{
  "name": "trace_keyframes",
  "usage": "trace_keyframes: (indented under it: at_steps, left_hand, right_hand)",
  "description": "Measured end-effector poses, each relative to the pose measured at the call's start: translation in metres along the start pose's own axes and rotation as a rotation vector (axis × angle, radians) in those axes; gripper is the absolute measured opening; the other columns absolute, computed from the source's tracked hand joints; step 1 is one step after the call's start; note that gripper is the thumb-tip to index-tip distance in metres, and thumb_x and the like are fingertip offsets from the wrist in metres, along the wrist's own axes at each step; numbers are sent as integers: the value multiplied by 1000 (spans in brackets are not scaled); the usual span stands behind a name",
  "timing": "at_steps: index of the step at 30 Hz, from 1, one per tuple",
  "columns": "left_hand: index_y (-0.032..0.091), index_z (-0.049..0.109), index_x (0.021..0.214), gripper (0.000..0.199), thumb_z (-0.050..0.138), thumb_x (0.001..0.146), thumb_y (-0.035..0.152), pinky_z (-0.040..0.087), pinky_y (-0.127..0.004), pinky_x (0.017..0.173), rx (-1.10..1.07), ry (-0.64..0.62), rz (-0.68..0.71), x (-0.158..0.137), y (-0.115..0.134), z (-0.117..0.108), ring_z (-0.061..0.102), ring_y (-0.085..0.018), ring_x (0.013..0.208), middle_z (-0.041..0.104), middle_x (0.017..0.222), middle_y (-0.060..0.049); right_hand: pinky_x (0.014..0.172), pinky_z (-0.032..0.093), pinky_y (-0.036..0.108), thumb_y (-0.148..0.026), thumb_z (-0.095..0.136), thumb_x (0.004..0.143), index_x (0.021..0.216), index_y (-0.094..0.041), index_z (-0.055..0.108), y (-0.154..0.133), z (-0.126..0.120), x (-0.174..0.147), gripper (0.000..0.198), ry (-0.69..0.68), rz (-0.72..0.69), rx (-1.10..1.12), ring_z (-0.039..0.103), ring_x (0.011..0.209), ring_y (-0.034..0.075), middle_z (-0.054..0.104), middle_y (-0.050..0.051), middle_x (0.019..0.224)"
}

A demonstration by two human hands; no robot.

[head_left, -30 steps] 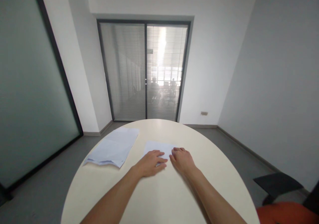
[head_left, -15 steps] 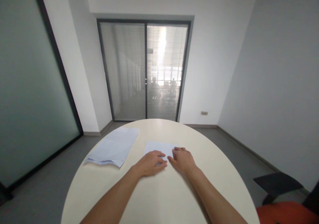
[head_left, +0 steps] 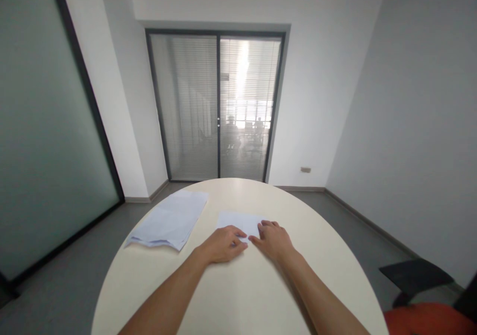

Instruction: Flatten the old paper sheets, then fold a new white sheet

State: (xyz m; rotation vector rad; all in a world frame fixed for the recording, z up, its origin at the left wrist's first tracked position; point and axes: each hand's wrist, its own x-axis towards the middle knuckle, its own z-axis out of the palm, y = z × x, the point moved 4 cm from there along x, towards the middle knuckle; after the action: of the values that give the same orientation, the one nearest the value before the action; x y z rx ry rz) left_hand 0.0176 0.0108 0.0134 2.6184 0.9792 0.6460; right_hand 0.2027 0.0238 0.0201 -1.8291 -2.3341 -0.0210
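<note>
Two hands are laid low over a white sheet [head_left: 236,219], the left hand [head_left: 223,244] at its near left part and the right hand [head_left: 274,238] at its right side, fingers loosely bent; whether paper is pinched cannot be told. The sheet is set flat near the middle of a round table [head_left: 223,300]. It can be judged light, flexible, easily creased and best held by its margins. Leftward, room is limited by larger papers [head_left: 171,218]; rightward, tabletop is offered up to the curved rim, beyond which a chair [head_left: 432,320] is seen.
</note>
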Motion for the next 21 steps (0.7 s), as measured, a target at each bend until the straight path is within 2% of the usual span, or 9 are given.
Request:
trace_keyframes:
  at_steps: [4, 9, 15, 21]
  left_hand:
    - [25, 79, 91, 39, 47, 99, 45, 45, -33, 103, 8, 0, -5, 0, 1, -1, 62, -21, 116, 70, 124, -3]
    - [24, 79, 90, 40, 46, 99, 45, 46, -33, 102, 10, -10, -4, 0, 2, -1, 62, -21, 116, 70, 124, -3]
    - [24, 79, 91, 42, 45, 100, 45, 47, -33, 101, 22, -19, -8, 1, 5, 0, 62, -22, 116, 70, 125, -3]
    - [26, 72, 120, 39, 41, 102, 42, 43, -37, 110, 40, -12, 45, 0, 3, 6, 56, -22, 126, 63, 136, -4]
  right_hand:
    - [90, 44, 37, -44, 50, 95, 100, -23, 75, 11, 4, 4, 34, -2, -14, 15, 59, 114, 28, 67, 11, 125]
    - [93, 45, 34, -39, 48, 97, 113, -27, 76, 29, 9, 7, 35, 67, 17, 56, 58, 117, 27, 67, 8, 128]
    - [90, 45, 32, -31, 48, 96, 105, -22, 79, 27, 5, 8, 33, 128, 26, 30, 60, 107, 26, 71, 11, 114]
    - [90, 43, 30, -30, 46, 97, 102, -22, 79, 2, 6, 5, 34, 91, -119, 46, 61, 103, 23, 72, 10, 107]
